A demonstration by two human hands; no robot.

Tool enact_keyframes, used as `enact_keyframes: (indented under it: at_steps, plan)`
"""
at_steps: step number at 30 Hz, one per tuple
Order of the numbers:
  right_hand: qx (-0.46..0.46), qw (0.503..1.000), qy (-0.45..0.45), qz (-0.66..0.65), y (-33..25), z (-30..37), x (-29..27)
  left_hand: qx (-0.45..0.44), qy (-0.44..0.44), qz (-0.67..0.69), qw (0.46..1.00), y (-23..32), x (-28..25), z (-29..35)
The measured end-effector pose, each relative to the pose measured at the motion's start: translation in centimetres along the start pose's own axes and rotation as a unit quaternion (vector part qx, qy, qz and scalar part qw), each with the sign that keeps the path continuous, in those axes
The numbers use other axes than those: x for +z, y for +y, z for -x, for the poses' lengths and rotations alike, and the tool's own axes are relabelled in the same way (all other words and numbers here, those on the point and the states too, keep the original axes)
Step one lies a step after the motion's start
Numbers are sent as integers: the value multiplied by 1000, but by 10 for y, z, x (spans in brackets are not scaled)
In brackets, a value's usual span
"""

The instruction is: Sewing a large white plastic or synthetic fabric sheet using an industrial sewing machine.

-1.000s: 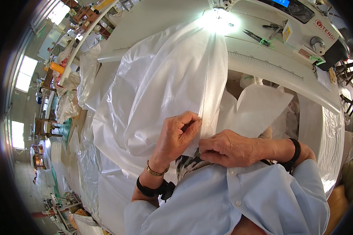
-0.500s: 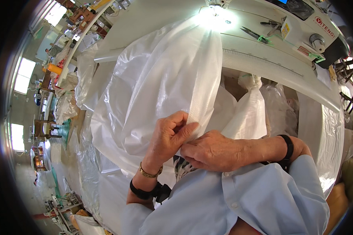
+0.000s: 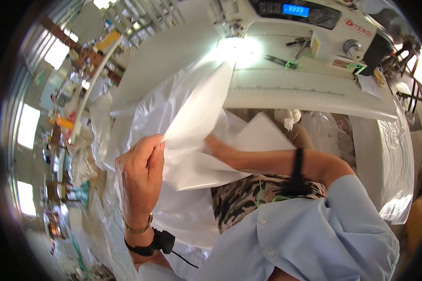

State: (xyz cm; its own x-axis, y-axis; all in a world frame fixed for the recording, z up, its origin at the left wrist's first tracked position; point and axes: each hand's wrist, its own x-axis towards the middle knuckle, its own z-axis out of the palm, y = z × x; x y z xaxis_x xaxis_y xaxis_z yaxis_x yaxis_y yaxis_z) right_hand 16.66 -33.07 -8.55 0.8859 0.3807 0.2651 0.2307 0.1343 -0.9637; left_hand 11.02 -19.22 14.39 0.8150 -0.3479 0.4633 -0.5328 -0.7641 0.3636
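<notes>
A white woven plastic sheet [image 3: 199,110] runs from the lit needle area of a sewing machine [image 3: 330,47] down toward me. My left hand [image 3: 141,171] pinches an edge of it between thumb and fingers, on the left, pulling a fold taut up to the needle. Among the sheet's lower folds is my right hand [image 3: 224,152], smeared by motion. Its fingers are partly hidden by the material, so its grip does not show. Glare from the machine's lamp hides where the sheet meets the needle.
Thread snips [image 3: 281,61] with green thread lie on the machine table [image 3: 286,96], right of the needle. A printed ruler scale runs along its front. Clear plastic [image 3: 321,129] and a knotted white bundle [image 3: 288,117] are below the edge. More plastic heaps up at the left.
My left hand has moved left, drawing the sheet's edge with it. The right hand has separated from it and moved up slightly among the folds. The view has shifted.
</notes>
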Motion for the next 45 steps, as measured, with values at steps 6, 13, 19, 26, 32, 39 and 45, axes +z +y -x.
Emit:
enact_keyframes:
  at_steps: [6, 13, 19, 26, 32, 39, 45]
  plan:
    - [-84, 985, -71, 133, -1, -29, 6, 237, -134, -179, 945, 45, -30, -37]
    - [-128, 912, -249, 301, 19, -31, 32, 188, -254, -165, 934, 3, 12, 25]
    - [-171, 814, -376, 409, 21, 3, 6, 106, -154, -152, 970, -53, 114, 97]
    - [214, 734, -575, 291, -72, 19, -55, -55, -49, -18, 997, -41, 160, 122]
    - [-150, 837, -266, 454, -106, -28, -88, -194, 29, 168, 966, -29, 153, 120]
    - [-223, 819, -266, 457, -89, -38, -93, -360, 50, 394, 845, -18, 154, 123]
    - [-235, 794, -279, 486, -88, -19, -75, -260, 83, 402, 874, -24, 163, 125]
